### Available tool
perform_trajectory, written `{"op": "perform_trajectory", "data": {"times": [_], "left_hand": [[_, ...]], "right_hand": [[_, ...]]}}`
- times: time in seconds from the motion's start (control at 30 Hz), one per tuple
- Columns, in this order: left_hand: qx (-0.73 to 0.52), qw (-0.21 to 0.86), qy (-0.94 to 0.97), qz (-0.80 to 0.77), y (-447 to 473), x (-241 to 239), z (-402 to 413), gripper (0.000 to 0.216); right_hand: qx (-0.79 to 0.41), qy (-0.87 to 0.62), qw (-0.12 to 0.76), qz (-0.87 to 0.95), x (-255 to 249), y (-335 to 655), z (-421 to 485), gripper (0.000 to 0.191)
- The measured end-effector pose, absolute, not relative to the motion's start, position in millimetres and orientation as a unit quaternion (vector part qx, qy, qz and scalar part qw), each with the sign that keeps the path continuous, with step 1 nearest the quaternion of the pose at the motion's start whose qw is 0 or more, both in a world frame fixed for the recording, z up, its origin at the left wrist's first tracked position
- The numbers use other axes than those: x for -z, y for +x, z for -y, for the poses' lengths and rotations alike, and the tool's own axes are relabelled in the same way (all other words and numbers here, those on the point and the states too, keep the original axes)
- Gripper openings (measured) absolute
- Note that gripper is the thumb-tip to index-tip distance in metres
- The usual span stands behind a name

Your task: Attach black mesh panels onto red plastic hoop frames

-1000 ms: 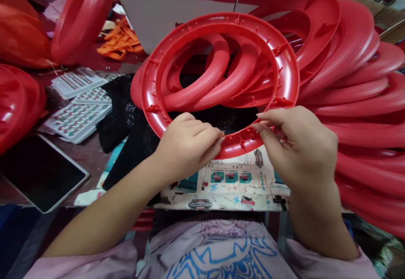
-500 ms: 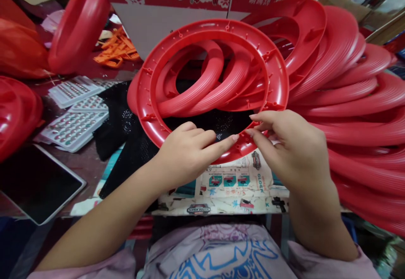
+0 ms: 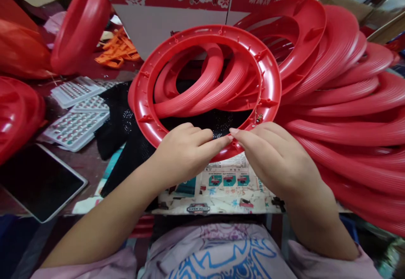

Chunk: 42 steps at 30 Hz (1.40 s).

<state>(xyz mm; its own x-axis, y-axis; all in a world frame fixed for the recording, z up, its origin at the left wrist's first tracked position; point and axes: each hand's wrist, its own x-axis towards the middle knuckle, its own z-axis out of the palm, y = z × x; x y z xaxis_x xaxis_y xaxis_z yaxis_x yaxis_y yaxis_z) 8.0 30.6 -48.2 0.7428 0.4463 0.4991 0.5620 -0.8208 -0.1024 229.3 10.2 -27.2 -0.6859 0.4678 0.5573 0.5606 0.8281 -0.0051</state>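
A red plastic ring (image 3: pixel 272 76), its ribbed hollow side with small pegs facing up, is tilted in front of me. My left hand (image 3: pixel 186 152) grips its near rim, index finger stretched along the rim toward the other hand. My right hand (image 3: pixel 278 156) is at the near right of the rim, thumb and fingers closed together close to the left fingertip; whatever is between them is hidden. Just above the right knuckles, a small metal piece (image 3: pixel 259 118) sits in the ring's channel. What looks like a thin wire runs along the inner wall near it.
Stacked red rings (image 3: pixel 348 102) crowd the right side, with more behind the held ring. Black cloth (image 3: pixel 110 123) and a printed cardboard sheet (image 3: pixel 221 190) lie underneath. At left are trays of small round metal parts (image 3: pixel 76 127), a dark-screened tablet (image 3: pixel 38 182) and orange pieces (image 3: pixel 118 49).
The ring has shifted slightly left and down. My right hand has slid left along the rim toward my left fingertip, and the small metal piece now shows above it.
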Motion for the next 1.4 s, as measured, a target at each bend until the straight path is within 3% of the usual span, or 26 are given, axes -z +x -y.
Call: {"op": "perform_trajectory", "data": {"times": [0.17, 0.4, 0.77, 0.93, 1.17, 1.27, 1.33, 1.4], "left_hand": [[0.239, 0.123, -0.928, 0.257, 15.1, 53.8, -27.9, 0.026], [0.264, 0.122, -0.924, 0.247, 11.3, 53.9, -28.4, 0.030], [0.269, 0.129, -0.914, 0.274, 10.2, 53.7, -27.3, 0.029], [0.266, 0.113, -0.915, 0.282, 10.9, 53.9, -27.5, 0.027], [0.293, 0.115, -0.903, 0.293, 13.3, 54.9, -29.0, 0.022], [0.304, 0.124, -0.887, 0.324, 9.4, 54.8, -31.3, 0.022], [0.330, 0.136, -0.867, 0.347, 3.5, 54.4, -33.7, 0.023], [0.376, 0.142, -0.843, 0.358, -4.5, 53.3, -36.1, 0.025]], "right_hand": [[0.088, -0.274, 0.302, 0.909, 29.4, 222.5, -16.8, 0.032], [0.098, -0.336, 0.402, 0.846, 34.6, 223.8, -27.3, 0.033], [0.157, -0.313, 0.266, 0.898, 29.2, 229.4, -18.9, 0.029], [0.141, -0.323, 0.259, 0.899, 30.0, 226.2, -15.1, 0.022], [0.071, -0.390, 0.342, 0.852, 38.2, 225.5, -12.8, 0.030], [0.022, -0.405, 0.421, 0.811, 38.8, 228.3, -9.0, 0.030], [0.014, -0.420, 0.497, 0.760, 38.9, 230.1, -8.7, 0.023], [0.011, -0.434, 0.514, 0.739, 40.6, 230.7, -12.1, 0.008]]}}
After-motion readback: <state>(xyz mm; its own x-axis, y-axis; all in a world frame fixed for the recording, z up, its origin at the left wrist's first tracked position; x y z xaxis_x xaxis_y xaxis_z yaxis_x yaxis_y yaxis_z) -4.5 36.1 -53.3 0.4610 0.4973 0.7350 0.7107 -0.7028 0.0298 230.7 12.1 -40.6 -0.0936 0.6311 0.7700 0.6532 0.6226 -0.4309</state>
